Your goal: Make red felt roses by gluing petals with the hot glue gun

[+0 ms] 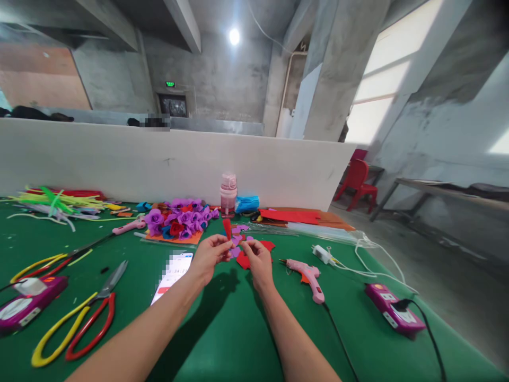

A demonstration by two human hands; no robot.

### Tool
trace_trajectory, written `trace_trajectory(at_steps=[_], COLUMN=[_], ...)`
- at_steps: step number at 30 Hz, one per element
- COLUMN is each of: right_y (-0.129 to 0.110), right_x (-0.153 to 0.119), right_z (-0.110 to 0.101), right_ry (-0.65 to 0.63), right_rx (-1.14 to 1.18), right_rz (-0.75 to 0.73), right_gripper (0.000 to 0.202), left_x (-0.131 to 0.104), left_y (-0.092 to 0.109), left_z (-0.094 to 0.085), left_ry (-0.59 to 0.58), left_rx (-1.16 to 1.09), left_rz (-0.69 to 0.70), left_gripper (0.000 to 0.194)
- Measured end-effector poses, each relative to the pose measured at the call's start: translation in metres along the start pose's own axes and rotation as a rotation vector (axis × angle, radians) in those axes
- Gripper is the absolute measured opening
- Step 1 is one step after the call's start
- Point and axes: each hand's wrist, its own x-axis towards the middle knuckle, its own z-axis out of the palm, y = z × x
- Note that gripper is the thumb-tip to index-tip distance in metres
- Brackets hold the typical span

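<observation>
My left hand [213, 257] is closed in a pinch, with a narrow red paper piece [227, 228] standing up from its fingertips. Close beside it, my right hand [257, 259] also has thumb and finger pressed together; whatever lies between them is too small to name. Behind and between the hands, purple paper petals [235, 252] and red paper petals [243, 260] lie scattered on the green table [222, 339]. To the right of my right hand rests a pink glue gun [304, 270], its nozzle towards the hand.
Purple, red and blue paper flowers [183, 217] are heaped at the back, near a pink bottle [228, 196]. Scissors [91, 313] and a phone [175, 273] lie left. A power strip [393, 310] with cords sits right. A white partition [159, 159] borders the far edge.
</observation>
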Motion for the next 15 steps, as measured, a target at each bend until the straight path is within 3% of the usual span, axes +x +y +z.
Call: trace_trajectory(at_steps=[3, 8, 10, 13, 15], right_y=[-0.003, -0.017, -0.025, -0.037, -0.043], right_x=[-0.003, -0.012, -0.017, -0.026, -0.038], right_z=[0.002, 0.011, 0.016, 0.021, 0.02], right_ry=[-0.042, -0.291, -0.332, -0.172, -0.032], right_rx=[0.061, 0.151, 0.195, 0.248, 0.246], right_rz=[0.016, 0.091, 0.129, 0.183, 0.17], right_gripper=[0.028, 0.039, 0.042, 0.04, 0.03], left_x=[-0.013, -0.041, -0.055, -0.079, -0.095], left_y=[0.003, -0.011, -0.017, -0.025, -0.031], left_z=[-0.001, -0.005, -0.005, -0.003, -0.001], left_ry=[0.025, 0.119, 0.194, 0.247, 0.176], left_rx=[0.021, 0.009, -0.028, -0.155, -0.234], left_rz=[-0.011, -0.02, 0.003, -0.011, -0.069], left_gripper=[0.03, 0.028, 0.028, 0.027, 0.026])
